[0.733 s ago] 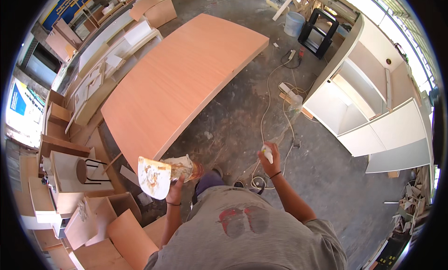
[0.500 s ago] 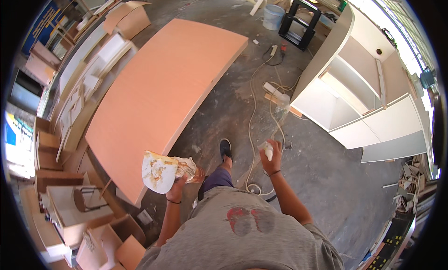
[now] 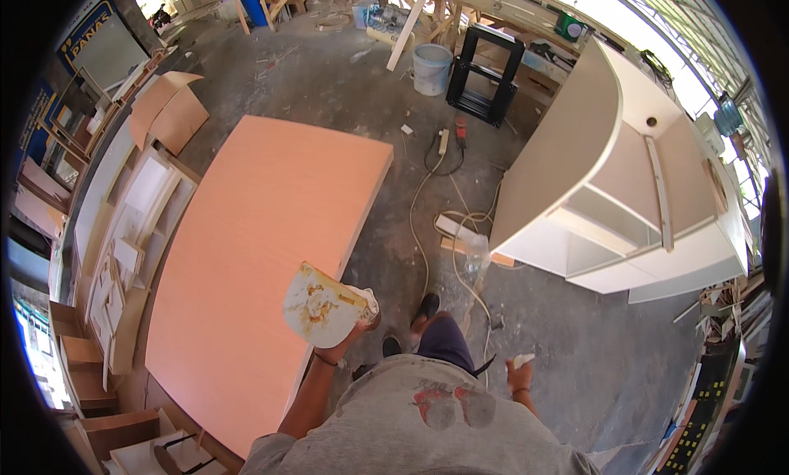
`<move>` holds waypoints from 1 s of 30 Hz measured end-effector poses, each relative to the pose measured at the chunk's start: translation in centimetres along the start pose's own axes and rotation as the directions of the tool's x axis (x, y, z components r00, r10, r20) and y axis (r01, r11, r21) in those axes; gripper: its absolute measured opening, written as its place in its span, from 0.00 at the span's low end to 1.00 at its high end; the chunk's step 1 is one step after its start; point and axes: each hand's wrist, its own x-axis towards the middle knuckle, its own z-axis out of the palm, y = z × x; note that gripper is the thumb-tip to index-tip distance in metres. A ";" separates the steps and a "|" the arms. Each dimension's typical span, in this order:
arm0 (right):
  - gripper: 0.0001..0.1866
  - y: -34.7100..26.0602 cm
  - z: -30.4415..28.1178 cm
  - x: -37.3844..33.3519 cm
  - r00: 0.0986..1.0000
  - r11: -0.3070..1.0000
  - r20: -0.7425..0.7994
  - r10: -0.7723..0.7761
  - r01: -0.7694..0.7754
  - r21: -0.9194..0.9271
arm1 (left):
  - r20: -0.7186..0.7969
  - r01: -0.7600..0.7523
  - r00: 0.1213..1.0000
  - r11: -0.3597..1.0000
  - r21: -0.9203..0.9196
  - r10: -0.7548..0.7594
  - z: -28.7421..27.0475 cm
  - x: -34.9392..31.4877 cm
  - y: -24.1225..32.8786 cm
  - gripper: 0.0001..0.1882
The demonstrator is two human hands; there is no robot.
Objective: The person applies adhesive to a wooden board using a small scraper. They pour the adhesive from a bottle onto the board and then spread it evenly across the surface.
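A stained white plate (image 3: 322,306) is held out by the left hand (image 3: 349,339) at the right long edge of the wood-veneer panel (image 3: 271,245), above which most of it is seen. Its smeared face is turned upward, probably so that the smear does not slip off. A crusted container (image 3: 366,297) is pressed against the plate, perhaps so that both can be carried in 1 grasp; the left fingers are curled around the pair, though their exact hold is hidden. A small white object (image 3: 519,361) is pinched in the right hand (image 3: 519,376), which is lowered beside the body, apparently to be kept apart from the plate. The panel is laid broad face up, seemingly so that this face can be reached.

Counted are 1 plate, 1 container, 1 small white object and 1 panel. On the floor, 2 dark shoes (image 3: 426,309), 1 white cabinet (image 3: 567,163) with a curved side, 1 black frame (image 3: 485,76) and 1 whitish bucket (image 3: 431,68) are seen. Looped cable (image 3: 419,228) is spread between panel and cabinet; its strands cannot be counted.
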 end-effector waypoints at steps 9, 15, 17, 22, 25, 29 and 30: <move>0.22 -14.6 7.9 17.9 0.998 0.976 0.016 -0.059 0.054 0.210 | -0.075 0.029 0.997 0.990 0.137 -0.019 4.2 21.9 -3.2 0.30; 0.28 -35.1 7.6 38.5 0.947 0.965 0.222 -0.232 0.195 0.175 | -0.134 -0.026 0.990 0.988 0.151 0.047 4.0 33.6 -2.5 0.28; 0.25 -41.8 7.3 43.2 0.892 0.868 0.087 -0.443 0.402 0.292 | -0.151 -0.060 0.985 0.991 0.118 0.078 4.7 37.6 -2.4 0.27; 0.16 -50.7 9.4 52.8 0.879 0.709 0.069 -0.471 0.331 0.622 | -0.263 0.175 0.946 0.982 -0.070 -0.187 4.7 47.0 -1.3 0.22; 0.12 -51.6 11.4 58.4 0.906 0.663 -0.001 -0.424 0.312 0.680 | -0.284 0.150 0.950 0.987 0.059 -0.128 5.2 52.6 -5.3 0.25; 0.15 -50.5 12.2 63.0 0.974 0.771 -0.038 -0.222 0.200 0.605 | -0.290 0.111 0.956 0.963 0.247 -0.036 5.7 60.8 -6.0 0.28; 0.17 -51.0 12.2 64.3 0.987 0.799 -0.037 -0.155 0.147 0.583 | -0.308 0.106 0.951 0.951 0.291 -0.012 5.5 62.7 -5.8 0.28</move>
